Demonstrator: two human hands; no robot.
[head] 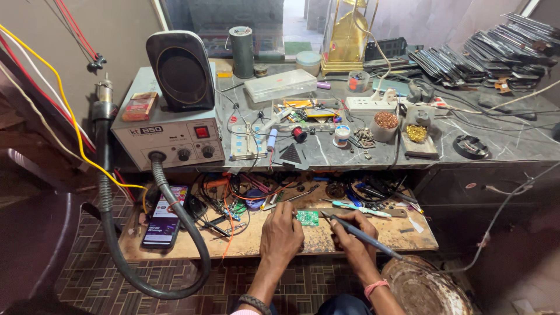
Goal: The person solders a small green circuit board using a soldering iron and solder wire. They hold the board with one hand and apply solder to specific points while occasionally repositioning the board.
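Hands low at front edge of wooden work board (192, 248). Left hand (281, 232) curled, fingers folded down onto the board, fingertips at left edge of small green circuit board (307, 218); whether pinching it or only pressing beside it, cannot tell. Right hand (350, 228) closed around dark handle of soldering iron (360, 233), tip angled up-left, ending just right of the circuit board; contact not discernible. Circuit board flat on the wood, between both hands. Smartphone (166, 217) with lit screen at left of board, beside grey corrugated hose (175, 204) from rework station (169, 137) on marble bench above. Tangle of wires and tweezers behind the circuit board. Tub of copper-coloured bits (385, 125) and brass wool holder (417, 135) on bench, well apart from hands.
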